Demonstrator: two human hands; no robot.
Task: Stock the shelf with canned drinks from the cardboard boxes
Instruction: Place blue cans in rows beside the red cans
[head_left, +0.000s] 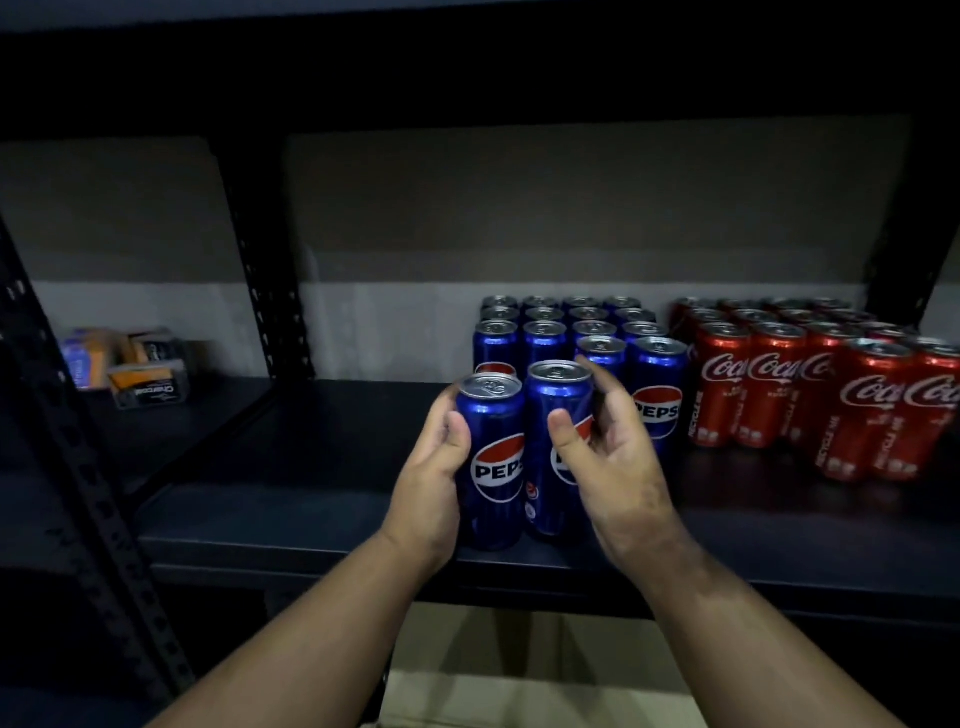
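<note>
left hand (434, 486): fingers curled round upright Pepsi can (491, 462) | right hand (615, 462): fingers and thumb grip neighbouring Pepsi can (553, 415), touching the first | both on shelf (311, 519)

Blue cans (491, 467): glossy metal, bright silver lids. Red cans (727, 384): same glossy metal. Shelf (311, 519): matt black, smooth. Perforated upright (265, 291): matt black metal.

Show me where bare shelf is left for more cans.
Bare shelf runs from the upright post to the Pepsi cans, and along the front edge before the Coca-Cola cans. Crowded: the right rear, both blocks packed tight, and both hands' two cans.
</note>
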